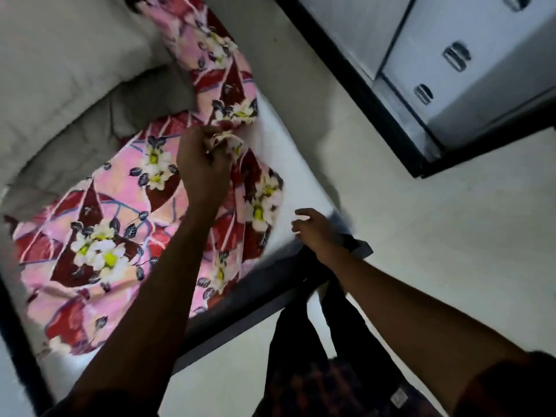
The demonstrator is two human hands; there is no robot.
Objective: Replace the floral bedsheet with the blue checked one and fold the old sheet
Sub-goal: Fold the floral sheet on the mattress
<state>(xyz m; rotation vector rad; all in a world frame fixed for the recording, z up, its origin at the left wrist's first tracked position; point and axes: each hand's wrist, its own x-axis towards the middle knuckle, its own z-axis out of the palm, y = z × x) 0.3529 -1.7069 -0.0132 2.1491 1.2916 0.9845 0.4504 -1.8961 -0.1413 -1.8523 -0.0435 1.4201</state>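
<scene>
The floral sheet (pixel 105 236), pink and dark red with white and yellow flowers, lies rumpled across the bed. It covers the near and middle part of the mattress (pixel 279 152), and a long twisted length of it runs up toward the far end of the bed. The white mattress is bare along the right edge and at the near right corner.

The left hand (pixel 204 170) reaches out over the middle of the bed. Its grip is closed tight on a bunched fold of the floral sheet, with the fingers curled into the cloth at the spot where the twisted length meets the spread part.

The right hand (pixel 316 230) is at the near right corner of the mattress, well apart from the floral sheet's edge. Its fingers are loosely bent and spread, and its grip has hold of nothing. Motion blur hides whether the fingertips touch the mattress.

Two grey pillows (pixel 75 94) sit at the left side of the bed, just beside the sheet. A dark bed frame (pixel 240 320) runs along the near edge of the mattress. A grey metal cabinet (pixel 466 70) with drawer handles stands on the pale floor (pixel 451 236), well apart from the bed.
</scene>
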